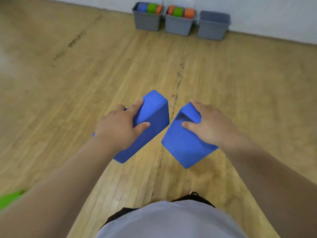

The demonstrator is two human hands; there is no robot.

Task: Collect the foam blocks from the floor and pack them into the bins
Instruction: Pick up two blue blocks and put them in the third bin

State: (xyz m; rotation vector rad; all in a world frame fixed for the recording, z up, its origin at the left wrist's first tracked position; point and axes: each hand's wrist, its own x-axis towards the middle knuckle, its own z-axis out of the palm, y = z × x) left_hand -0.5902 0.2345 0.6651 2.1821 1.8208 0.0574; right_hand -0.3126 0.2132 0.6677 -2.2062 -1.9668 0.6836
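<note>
My left hand point(118, 127) grips a blue foam block point(154, 121) from above, thumb on its inner face and fingers over the top. My right hand point(211, 124) grips a second blue foam block point(183, 146) the same way. Both blocks are held in the air above the wooden floor, close together but apart. Far ahead, three grey bins stand in a row against the wall: the left bin point(147, 23) and the middle bin point(178, 26) hold blue, green and orange foam pieces, while the right bin point(212, 29) shows no contents from here.
A green foam piece point(10, 199) lies on the floor at the lower left edge, partly behind my left arm. Wooden floor point(85, 74) stretches between me and the bins. The pale wall point(274, 18) runs behind the bins.
</note>
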